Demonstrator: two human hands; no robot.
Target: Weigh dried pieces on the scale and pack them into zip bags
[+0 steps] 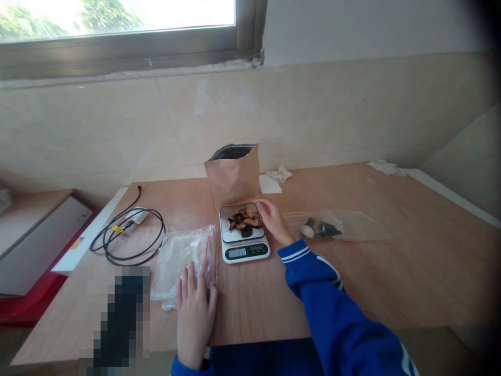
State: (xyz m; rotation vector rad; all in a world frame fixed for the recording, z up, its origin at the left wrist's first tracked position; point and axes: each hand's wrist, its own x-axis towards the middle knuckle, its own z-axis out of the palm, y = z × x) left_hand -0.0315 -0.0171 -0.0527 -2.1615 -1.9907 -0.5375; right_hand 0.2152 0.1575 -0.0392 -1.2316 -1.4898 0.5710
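- Curled, brown-and-black dried pieces [245,218] lie heaped on the square platform of a white digital kitchen scale [229,236], whose display is too small to read surely.
- The right hand [273,218] reaches in from the right, wrist bent, fingers bunched narrowly at the platform's rear right corner; whether they pinch anything, I cannot tell.
- Its forearm, in a blue sleeve with white stripes [332,303], slants up across the bench [250,303] from the lower right.
- Just behind the scale, a brown paper pouch with a dark lining [235,180] stands upright, mouth gaping.
- Left of the scale, the left hand [194,305] lies palm down, fingers extended, thumb slightly apart, on flat clear plastic bags with red seal lines [168,261].
- Right of the right hand lies a long clear plastic bag [364,225] containing dark and pale pieces.
- Farther left sits a coiled black cable [163,225].
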